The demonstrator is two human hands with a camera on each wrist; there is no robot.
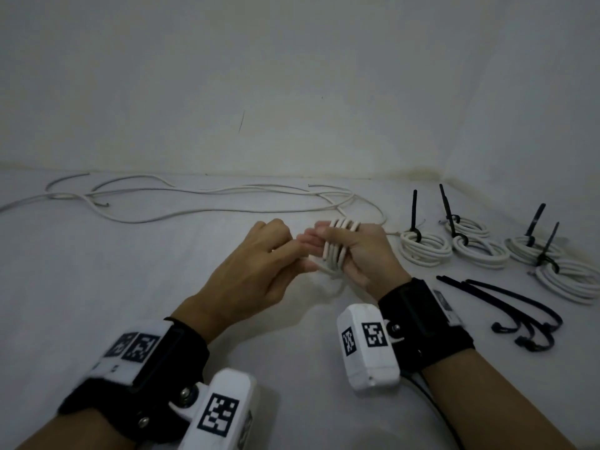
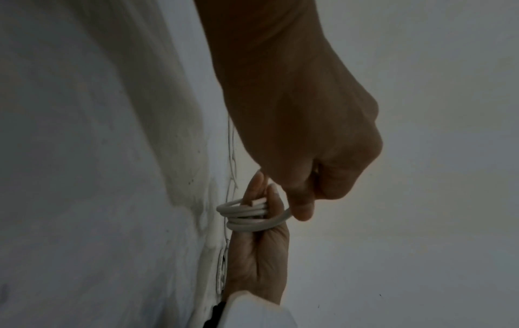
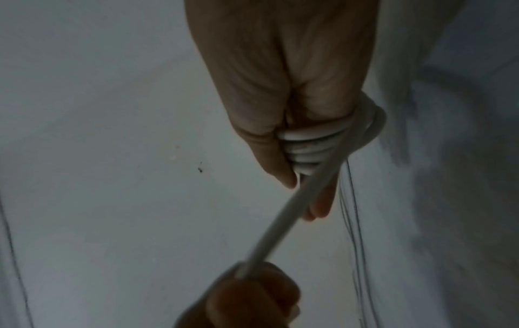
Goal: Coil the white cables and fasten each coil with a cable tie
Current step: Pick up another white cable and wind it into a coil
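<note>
Cable (image 1: 337, 245) is wound in several turns around the fingers of the right hand (image 1: 360, 254), whose thumb presses them in place; the left hand (image 1: 256, 264) pinches the free run just beside it. Coiling is in hand. I judge the next move needs more turns, then a tie (image 1: 506, 303) from the worktop (image 1: 130, 287). Beyond lie four tied coils (image 1: 425, 248) and loose cables (image 1: 194, 196).

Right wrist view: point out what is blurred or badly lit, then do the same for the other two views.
Right wrist view: dim; the cable strand running to the left hand is motion-smeared, and that hand is a dark blur. Left wrist view: left hand underexposed against a pale wall. Head view: dull grey light, wide-angle bending at edges, coil sharp.
</note>
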